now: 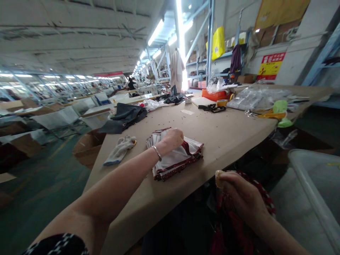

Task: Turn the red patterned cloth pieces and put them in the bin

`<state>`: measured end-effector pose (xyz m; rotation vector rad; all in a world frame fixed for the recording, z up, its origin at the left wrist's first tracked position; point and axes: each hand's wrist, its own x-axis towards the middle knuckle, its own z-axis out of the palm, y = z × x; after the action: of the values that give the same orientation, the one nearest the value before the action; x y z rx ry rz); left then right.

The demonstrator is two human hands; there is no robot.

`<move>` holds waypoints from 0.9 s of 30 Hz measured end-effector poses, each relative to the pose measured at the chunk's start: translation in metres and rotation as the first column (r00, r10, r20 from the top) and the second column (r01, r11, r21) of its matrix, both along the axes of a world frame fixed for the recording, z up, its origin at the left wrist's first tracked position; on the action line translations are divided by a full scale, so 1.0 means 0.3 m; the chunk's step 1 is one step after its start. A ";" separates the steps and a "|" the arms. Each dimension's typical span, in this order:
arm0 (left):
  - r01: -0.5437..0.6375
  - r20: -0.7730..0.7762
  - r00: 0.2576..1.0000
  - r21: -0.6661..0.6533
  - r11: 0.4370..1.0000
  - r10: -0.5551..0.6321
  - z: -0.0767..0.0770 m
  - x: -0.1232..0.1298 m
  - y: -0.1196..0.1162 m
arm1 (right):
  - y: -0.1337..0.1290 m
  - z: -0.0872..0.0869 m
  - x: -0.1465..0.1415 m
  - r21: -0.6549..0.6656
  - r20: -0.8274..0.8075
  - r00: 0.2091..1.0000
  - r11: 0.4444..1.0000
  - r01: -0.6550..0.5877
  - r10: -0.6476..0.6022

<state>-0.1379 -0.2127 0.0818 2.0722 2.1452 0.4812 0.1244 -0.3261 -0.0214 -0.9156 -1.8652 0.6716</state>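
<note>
Your L grip (172,139) is curled atop the red-trimmed white cloth stack (174,160), right under it on the tabletop (228,129); view's blocked, so can't tell if it's clamped. Your R grip (243,194) is together on dark red cloth (225,216), hanging below it. Glove (120,150)'s L of your L grip; tape roll (222,103)'s beyond, to its R. Plastic bin (305,177)'s R of your R grip.

Textile workshop: cloth stack (171,159), worktable (225,132)
</note>
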 end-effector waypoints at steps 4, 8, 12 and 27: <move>0.073 -0.043 0.997 0.137 0.988 -0.068 0.000 -0.021 -0.156 | 0.124 0.163 -0.239 0.170 0.164 0.986 0.983 -0.068 0.040; 0.070 -0.005 0.997 0.292 0.954 -0.071 -0.036 -0.029 -0.260 | 0.256 0.206 -0.420 0.198 0.415 0.909 0.979 -0.045 -0.042; 0.032 0.062 0.996 0.349 0.937 -0.058 -0.072 -0.044 -0.317 | 0.280 0.192 -0.482 0.210 0.608 0.793 0.971 -0.117 -0.036; -0.136 0.414 0.910 0.309 0.941 -0.004 -0.164 -0.014 -0.490 | 0.216 0.130 -0.226 0.224 0.340 0.910 0.960 0.166 -0.236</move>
<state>-0.1420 -0.3598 0.0326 1.8239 1.9874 1.2432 0.0566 -0.2612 0.0177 -1.1451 -2.0765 0.1966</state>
